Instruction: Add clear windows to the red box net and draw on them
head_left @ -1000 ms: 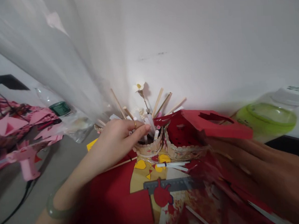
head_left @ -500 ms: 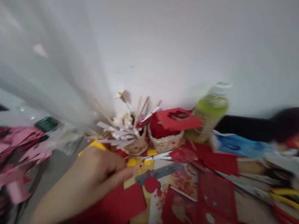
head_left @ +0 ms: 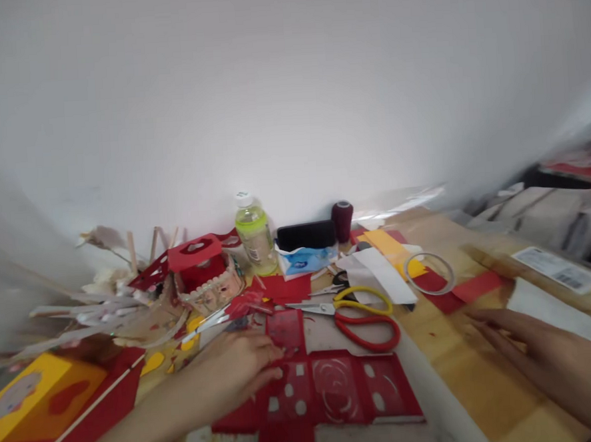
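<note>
Easy on that red cutout [head_left: 330,385] imo: L hand [head_left: 241,364] over it, grip unclear; R hand [head_left: 547,359] right of it, unclenched.

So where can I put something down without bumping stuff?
Bare wood shows between the pale sheet and the right hand, just below the red paper; a tiny scrap lies there. It's crowded around the left hand, red cut-out card and yellow-and-red scissors, and by the basket and white sticks.

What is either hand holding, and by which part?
Nothing shows in the right hand. The left hand is over the left part of the red cutout; whether it grips it cannot be told.
</note>
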Tool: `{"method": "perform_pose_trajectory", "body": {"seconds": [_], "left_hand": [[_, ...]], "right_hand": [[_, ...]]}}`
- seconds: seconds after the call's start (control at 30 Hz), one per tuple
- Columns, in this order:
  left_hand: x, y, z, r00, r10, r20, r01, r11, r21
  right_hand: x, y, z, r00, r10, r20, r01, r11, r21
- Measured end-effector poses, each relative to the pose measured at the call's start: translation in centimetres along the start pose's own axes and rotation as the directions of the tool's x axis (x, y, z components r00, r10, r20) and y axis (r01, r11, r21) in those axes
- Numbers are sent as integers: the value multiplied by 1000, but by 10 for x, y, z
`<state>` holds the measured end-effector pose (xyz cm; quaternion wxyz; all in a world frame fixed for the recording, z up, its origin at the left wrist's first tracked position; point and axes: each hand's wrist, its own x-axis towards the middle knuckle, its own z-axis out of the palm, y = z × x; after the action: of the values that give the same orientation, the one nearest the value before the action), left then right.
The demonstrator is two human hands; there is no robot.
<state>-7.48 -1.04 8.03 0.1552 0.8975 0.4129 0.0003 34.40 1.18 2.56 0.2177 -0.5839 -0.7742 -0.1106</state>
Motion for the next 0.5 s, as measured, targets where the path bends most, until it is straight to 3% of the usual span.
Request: {"method": "perform_pose_trajectory", "body": {"seconds": [0.2, 0.33, 0.5], "left_hand": [[32, 22, 0, 1000, -8, 21, 6, 997, 76], [55, 32, 1, 1000, -7, -10, 8, 995, 96], [77, 49, 5, 998, 54, -35, -49, 992, 114]], "right_hand": [[19, 12, -8, 955, 248, 161, -268, 956, 119], [50, 29, 11, 929, 335, 154, -364, 900, 238], [97, 43, 37, 869, 416, 268, -495, 740, 456]]}}
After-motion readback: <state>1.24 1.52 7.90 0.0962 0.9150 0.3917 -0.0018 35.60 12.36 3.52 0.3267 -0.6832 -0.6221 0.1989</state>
